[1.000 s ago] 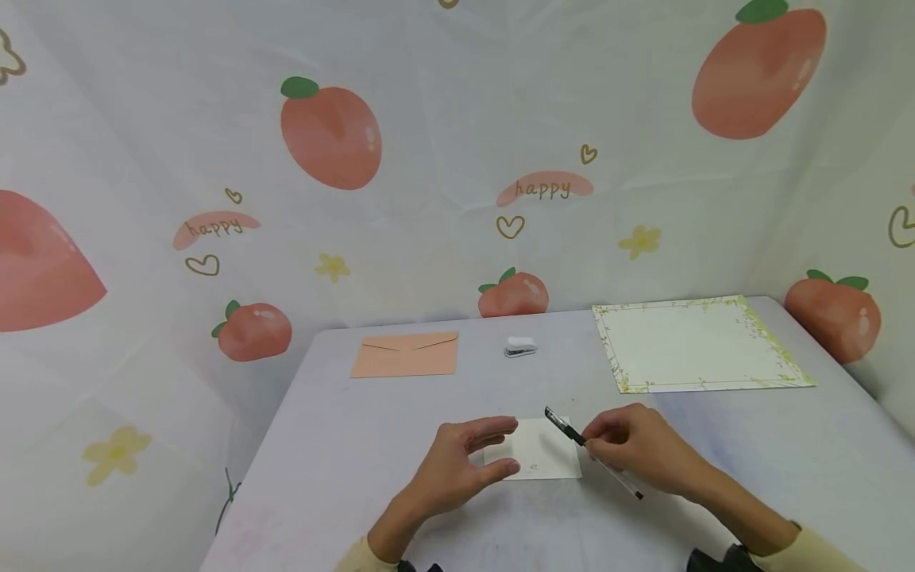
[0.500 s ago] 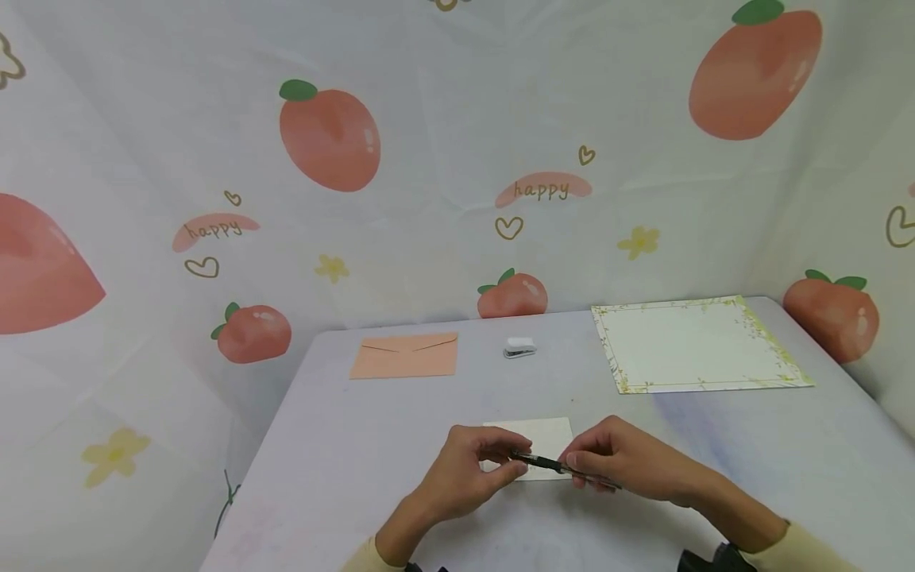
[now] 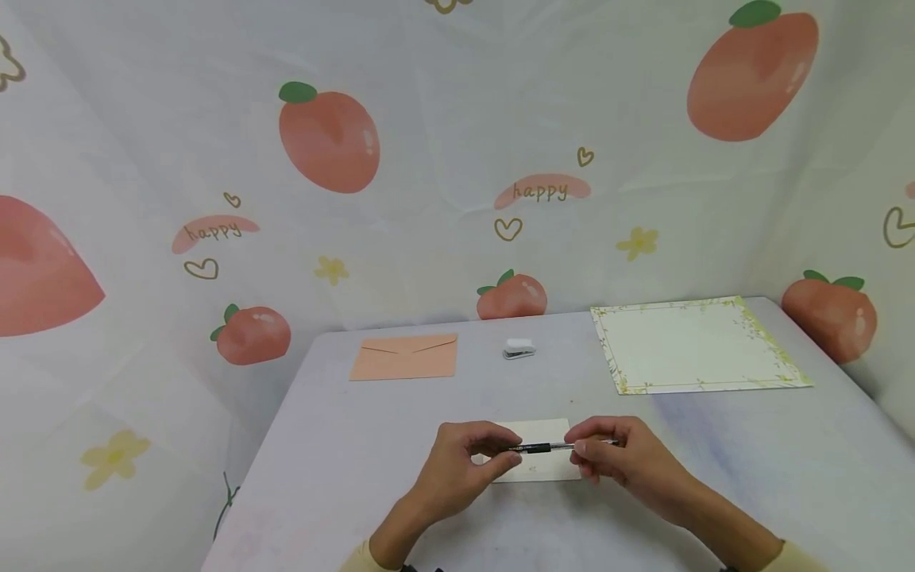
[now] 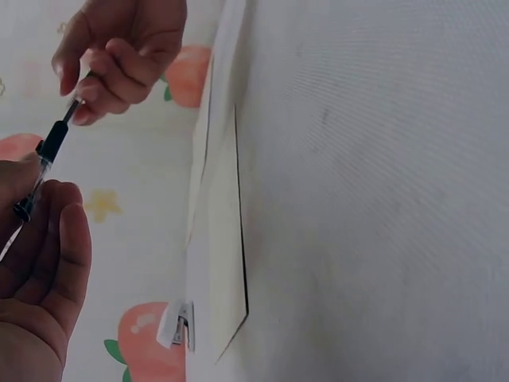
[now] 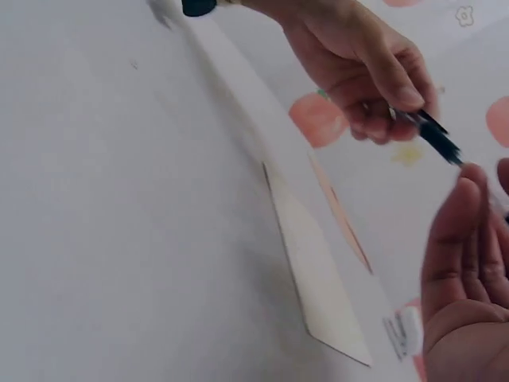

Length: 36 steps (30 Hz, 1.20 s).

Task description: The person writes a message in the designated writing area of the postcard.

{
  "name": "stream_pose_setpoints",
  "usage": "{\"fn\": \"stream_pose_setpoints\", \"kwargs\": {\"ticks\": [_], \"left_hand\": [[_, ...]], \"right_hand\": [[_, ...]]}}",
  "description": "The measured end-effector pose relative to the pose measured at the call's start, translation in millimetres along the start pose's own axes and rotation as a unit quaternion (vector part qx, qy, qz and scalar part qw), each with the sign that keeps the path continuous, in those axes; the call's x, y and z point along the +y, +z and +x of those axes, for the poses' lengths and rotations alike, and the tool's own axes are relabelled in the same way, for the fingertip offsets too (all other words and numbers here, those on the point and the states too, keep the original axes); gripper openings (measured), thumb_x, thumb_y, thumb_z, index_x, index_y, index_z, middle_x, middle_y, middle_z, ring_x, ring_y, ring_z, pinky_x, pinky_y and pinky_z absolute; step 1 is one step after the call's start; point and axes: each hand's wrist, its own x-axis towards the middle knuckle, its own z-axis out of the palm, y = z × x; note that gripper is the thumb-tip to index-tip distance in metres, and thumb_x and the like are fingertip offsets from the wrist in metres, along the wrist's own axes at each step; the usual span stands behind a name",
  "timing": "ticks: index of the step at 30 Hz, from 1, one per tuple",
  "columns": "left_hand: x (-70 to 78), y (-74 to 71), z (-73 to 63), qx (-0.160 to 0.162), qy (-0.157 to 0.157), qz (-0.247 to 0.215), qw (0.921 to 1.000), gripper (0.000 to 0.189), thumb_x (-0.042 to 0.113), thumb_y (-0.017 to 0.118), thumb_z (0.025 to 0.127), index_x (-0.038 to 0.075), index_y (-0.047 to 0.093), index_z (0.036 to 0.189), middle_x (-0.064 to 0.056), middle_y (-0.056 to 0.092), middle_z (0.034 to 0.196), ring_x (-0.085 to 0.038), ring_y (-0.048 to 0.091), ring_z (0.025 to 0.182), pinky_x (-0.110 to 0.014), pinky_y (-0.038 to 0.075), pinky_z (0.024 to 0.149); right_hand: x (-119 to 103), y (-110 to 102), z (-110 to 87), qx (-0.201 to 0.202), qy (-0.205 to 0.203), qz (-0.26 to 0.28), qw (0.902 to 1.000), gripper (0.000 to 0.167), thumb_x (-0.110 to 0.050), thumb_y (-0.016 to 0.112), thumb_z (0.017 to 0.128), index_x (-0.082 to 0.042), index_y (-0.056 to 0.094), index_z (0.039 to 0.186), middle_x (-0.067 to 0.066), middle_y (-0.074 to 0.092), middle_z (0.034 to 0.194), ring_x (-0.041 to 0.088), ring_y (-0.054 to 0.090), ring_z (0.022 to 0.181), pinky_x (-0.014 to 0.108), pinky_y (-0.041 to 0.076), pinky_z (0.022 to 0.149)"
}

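A slim pen (image 3: 538, 448) with a clear barrel and a dark section is held level above a small pale card (image 3: 543, 470) on the table. My left hand (image 3: 461, 465) pinches its left end between thumb and fingers. The right hand (image 3: 636, 465) grips the other end, fingers curled round the barrel. In the left wrist view, the pen's dark part (image 4: 54, 142) shows between both hands, clear of the table. From the right wrist, the left hand (image 5: 362, 68) is seen with its thumb on the pen. The pen's outer ends are partly hidden by fingers.
At the back of the table (image 3: 343, 445) lie an orange envelope (image 3: 404, 357), a small white stapler (image 3: 519, 348) and, to the right, a large sheet with a floral border (image 3: 700, 347). A peach-printed curtain (image 3: 429, 159) stands behind the table.
The pen has swung from a slant to nearly level. Its left end has come into my left hand's fingers, which have closed on it. The card stays put.
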Motion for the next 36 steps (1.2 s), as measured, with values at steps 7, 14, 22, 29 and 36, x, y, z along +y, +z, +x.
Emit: {"fn": "stream_pose_setpoints", "kwargs": {"ticks": [7, 14, 22, 29, 36], "left_hand": [[2.5, 5.8, 2.8, 0.015, 0.056, -0.006, 0.9983, 0.016, 0.003, 0.085, 0.095, 0.006, 0.081, 0.11, -0.006, 0.084, 0.102, -0.006, 0.079, 0.086, -0.031, 0.069, 0.081], [8.2, 10.3, 2.7, 0.008, 0.068, -0.011, 0.9976, 0.016, 0.002, 0.084, 0.095, 0.007, 0.081, 0.109, -0.008, 0.084, 0.101, -0.004, 0.078, 0.085, -0.031, 0.069, 0.08], [8.6, 14.1, 2.6, 0.011, 0.072, 0.009, 0.9973, 0.014, 0.006, 0.086, 0.095, 0.008, 0.082, 0.108, -0.005, 0.085, 0.099, -0.003, 0.078, 0.086, -0.029, 0.068, 0.08], [8.1, 14.0, 2.3, 0.023, 0.094, 0.069, 0.9929, 0.016, 0.01, 0.089, 0.093, 0.007, 0.082, 0.107, -0.002, 0.084, 0.098, 0.002, 0.075, 0.083, -0.024, 0.066, 0.074], [7.2, 13.1, 2.9, 0.028, 0.122, 0.091, 0.9879, 0.016, 0.009, 0.089, 0.092, 0.008, 0.084, 0.107, -0.001, 0.084, 0.096, 0.005, 0.072, 0.082, -0.019, 0.063, 0.071]], "right_hand": [[13.6, 18.8, 0.7, 0.002, -0.026, 0.13, 0.9911, 0.014, -0.009, 0.06, 0.111, -0.011, 0.073, 0.116, -0.002, 0.074, 0.098, 0.01, 0.066, 0.082, 0.021, 0.06, 0.079], [16.8, 33.9, 4.9, -0.002, -0.022, 0.157, 0.9873, 0.018, -0.017, 0.054, 0.115, -0.013, 0.072, 0.115, -0.004, 0.072, 0.093, 0.006, 0.064, 0.08, 0.019, 0.058, 0.075], [15.5, 41.7, 9.7, -0.045, -0.017, 0.173, 0.9838, 0.023, -0.023, 0.048, 0.118, -0.011, 0.068, 0.114, -0.004, 0.072, 0.093, 0.006, 0.064, 0.08, 0.019, 0.057, 0.075], [16.1, 44.9, 12.8, -0.055, -0.017, 0.188, 0.9804, 0.023, -0.022, 0.047, 0.118, -0.012, 0.068, 0.112, -0.005, 0.072, 0.092, 0.004, 0.063, 0.078, 0.018, 0.056, 0.074], [15.6, 46.8, 14.3, -0.055, -0.008, 0.192, 0.9799, 0.02, -0.02, 0.05, 0.117, -0.013, 0.068, 0.111, -0.004, 0.074, 0.092, 0.005, 0.064, 0.078, 0.018, 0.056, 0.073]]}}
